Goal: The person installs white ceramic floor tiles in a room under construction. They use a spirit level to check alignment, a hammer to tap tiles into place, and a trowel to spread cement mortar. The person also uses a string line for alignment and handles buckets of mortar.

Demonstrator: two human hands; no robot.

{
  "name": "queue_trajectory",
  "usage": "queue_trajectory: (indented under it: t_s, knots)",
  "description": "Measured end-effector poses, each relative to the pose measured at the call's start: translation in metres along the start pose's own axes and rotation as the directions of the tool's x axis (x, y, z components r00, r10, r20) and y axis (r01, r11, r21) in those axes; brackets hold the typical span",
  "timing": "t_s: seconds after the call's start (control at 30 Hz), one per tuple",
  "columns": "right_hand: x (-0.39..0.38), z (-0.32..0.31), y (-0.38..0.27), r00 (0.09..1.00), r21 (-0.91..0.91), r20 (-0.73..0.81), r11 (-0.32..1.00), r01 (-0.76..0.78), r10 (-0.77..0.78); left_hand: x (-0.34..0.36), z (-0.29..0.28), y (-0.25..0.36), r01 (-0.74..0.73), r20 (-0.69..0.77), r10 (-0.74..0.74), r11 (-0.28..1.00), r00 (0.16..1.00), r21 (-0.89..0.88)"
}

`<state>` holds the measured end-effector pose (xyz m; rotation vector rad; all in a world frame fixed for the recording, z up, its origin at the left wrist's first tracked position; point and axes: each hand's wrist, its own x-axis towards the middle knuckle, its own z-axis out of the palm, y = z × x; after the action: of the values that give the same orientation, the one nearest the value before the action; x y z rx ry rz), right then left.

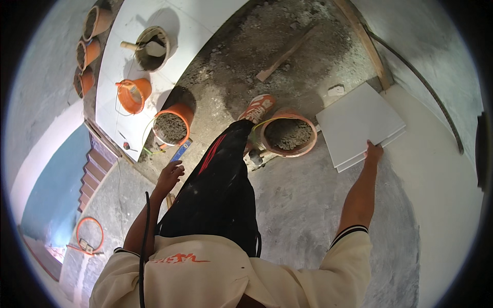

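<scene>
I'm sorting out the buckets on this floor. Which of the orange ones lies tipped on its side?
The small orange bucket on the white tiles, its open mouth facing sideways. The mortar-filled bucket and wide basin stand upright.

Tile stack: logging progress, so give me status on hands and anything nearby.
Right hand on near edge of white tile stack, grip unclear. Left hand open, empty. Orange bucket of mortar beside stack.

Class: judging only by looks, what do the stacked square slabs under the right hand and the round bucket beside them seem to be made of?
Stacked slabs: probably ceramic or porcelain floor tile, matte pale grey-white; thin, flat, crisp square edges. The right hand touches their near edge.

Round bucket: likely plastic or rubber, orange, smeared with grey; thin rounded rim, filled with gritty grey mortar or sand.
</scene>
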<state>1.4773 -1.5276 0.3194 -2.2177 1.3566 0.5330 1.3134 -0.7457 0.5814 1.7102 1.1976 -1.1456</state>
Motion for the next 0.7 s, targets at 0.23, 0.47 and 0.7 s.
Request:
queue_trajectory:
  t_s: [0.23, 0.47, 0.7]
  knots:
    - [0.009, -0.051, 0.021, 0.956, 0.392, 0.222, 0.881, -0.266, 0.19, 0.005, 0.002, -0.049, -0.199, -0.066, 0.195, 0.978, 0.979, -0.061]
    - [-0.117, -0.078, 0.009, 0.939, 0.45, 0.339, 0.887, -0.102, -0.064, -0.011, -0.016, -0.149, -0.28, -0.163, 0.256, 0.949, 0.953, -0.147]
    - [-0.385, -0.042, 0.121, 0.881, 0.313, 0.407, 0.943, 0.114, -0.241, -0.07, -0.022, -0.312, -0.346, -0.359, 0.274, 0.925, 0.892, -0.155]
